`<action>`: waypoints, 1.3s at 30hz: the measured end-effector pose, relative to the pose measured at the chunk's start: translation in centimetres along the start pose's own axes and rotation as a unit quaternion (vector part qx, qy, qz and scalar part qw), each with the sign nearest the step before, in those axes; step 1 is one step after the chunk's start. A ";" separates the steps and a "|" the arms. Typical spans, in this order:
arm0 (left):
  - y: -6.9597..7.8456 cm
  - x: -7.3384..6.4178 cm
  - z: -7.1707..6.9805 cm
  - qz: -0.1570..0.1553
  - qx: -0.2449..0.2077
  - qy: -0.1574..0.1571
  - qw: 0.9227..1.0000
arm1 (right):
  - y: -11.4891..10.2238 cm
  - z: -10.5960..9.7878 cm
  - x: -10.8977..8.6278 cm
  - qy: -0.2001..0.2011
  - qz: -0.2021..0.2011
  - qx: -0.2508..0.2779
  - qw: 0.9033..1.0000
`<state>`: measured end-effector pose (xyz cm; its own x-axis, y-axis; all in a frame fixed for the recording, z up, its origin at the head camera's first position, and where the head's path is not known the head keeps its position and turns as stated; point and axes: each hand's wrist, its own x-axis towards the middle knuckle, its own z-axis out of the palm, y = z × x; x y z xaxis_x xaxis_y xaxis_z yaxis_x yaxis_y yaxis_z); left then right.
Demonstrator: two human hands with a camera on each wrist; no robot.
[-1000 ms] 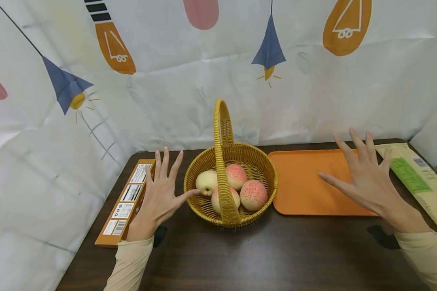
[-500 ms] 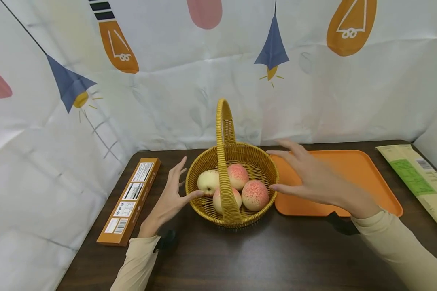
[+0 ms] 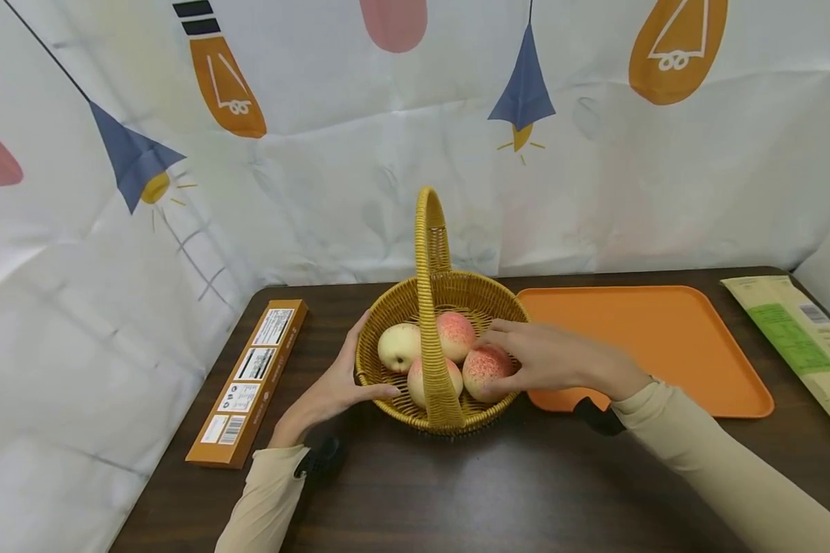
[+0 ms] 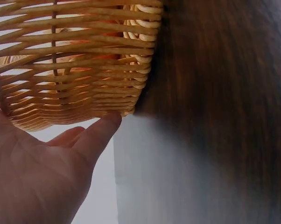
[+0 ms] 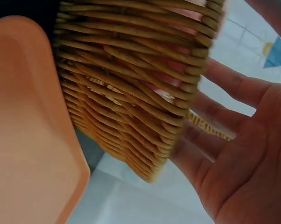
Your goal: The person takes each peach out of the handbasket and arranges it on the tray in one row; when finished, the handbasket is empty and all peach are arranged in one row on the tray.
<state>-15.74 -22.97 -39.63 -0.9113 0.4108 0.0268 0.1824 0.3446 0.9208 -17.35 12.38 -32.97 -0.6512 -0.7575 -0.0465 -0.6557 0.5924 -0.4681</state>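
Centrally in the head view stood the yellow basket (image 3: 483, 286); the left hand (image 3: 335, 393) lay spread against its left rim, while the right hand (image 3: 546, 355) curved fingers and thumb around the rightmost peach (image 3: 482, 375).

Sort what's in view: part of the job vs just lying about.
In the job, judging by the hands:
left hand, at the basket's left side
right hand, over the rightmost fruit
basket
four fruits

Apparently lying about:
orange box
green-labelled packet
orange tray, untouched, though possibly useful later
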 end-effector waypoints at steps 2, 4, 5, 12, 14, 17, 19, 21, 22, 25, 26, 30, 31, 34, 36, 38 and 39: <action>0.0 0.1 0.0 -0.004 -0.008 -0.007 1.000 | 0.1 0.2 0.1 0.000 0.004 0.007 1.000; 0.0 0.2 0.0 -0.009 -0.007 -0.009 1.000 | 0.2 0.4 0.3 -0.001 0.007 0.016 1.000; 0.0 0.2 0.0 -0.011 -0.005 -0.009 1.000 | 0.2 0.5 0.4 -0.003 0.008 0.020 1.000; 0.1 0.2 0.1 -0.005 0.000 -0.010 1.000 | 0.3 1.1 1.8 -0.005 -0.005 0.024 1.000; 0.1 0.2 0.1 -0.004 -0.002 -0.009 1.000 | 0.4 1.2 2.1 -0.005 -0.016 0.025 1.000; 0.1 0.2 0.1 -0.002 -0.004 -0.008 1.000 | 0.6 1.1 2.4 -0.003 -0.025 0.034 0.999; 0.2 0.2 0.0 -0.004 -0.003 -0.009 1.000 | 0.7 1.0 2.5 -0.006 -0.023 0.045 0.999; 0.2 0.3 0.0 -0.004 -0.004 -0.008 1.000 | 0.6 0.9 2.7 -0.013 -0.012 0.054 0.998; 0.2 0.3 0.0 -0.007 -0.005 -0.008 1.000 | 0.6 0.9 2.7 -0.018 -0.006 0.059 0.998; 0.0 0.5 0.1 -0.007 -0.004 -0.006 1.000 | 0.3 1.1 2.7 -0.028 0.016 0.051 0.998; -0.1 0.5 0.1 -0.008 -0.004 -0.004 1.000 | 0.1 1.1 2.7 -0.027 0.022 0.045 0.998; -0.2 0.6 0.2 -0.012 0.001 0.000 1.000 | -0.4 1.3 2.4 -0.005 0.027 0.009 1.000; -0.2 0.5 0.2 -0.013 0.004 0.002 1.000 | -0.5 1.2 2.3 0.005 0.024 0.005 1.000; -0.2 0.5 0.2 -0.015 0.007 0.003 1.000 | -0.8 0.9 1.9 0.038 0.013 0.018 0.999; -0.2 0.5 0.2 -0.015 0.008 0.003 1.000 | -0.8 0.5 1.5 0.071 0.005 0.048 0.996; -0.1 0.4 0.1 -0.014 0.012 0.003 1.000 | -1.1 -0.2 0.8 0.102 0.000 0.085 0.991; 0.0 0.4 0.1 -0.014 0.015 0.004 1.000 | -1.2 -0.7 0.5 0.119 -0.002 0.104 0.987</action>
<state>-16.09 -22.74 -39.65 -0.9190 0.3943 0.0046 0.1680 0.3809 0.9092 -17.14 11.47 -31.84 -0.7370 -0.6585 0.1526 -0.5816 0.5028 -0.6395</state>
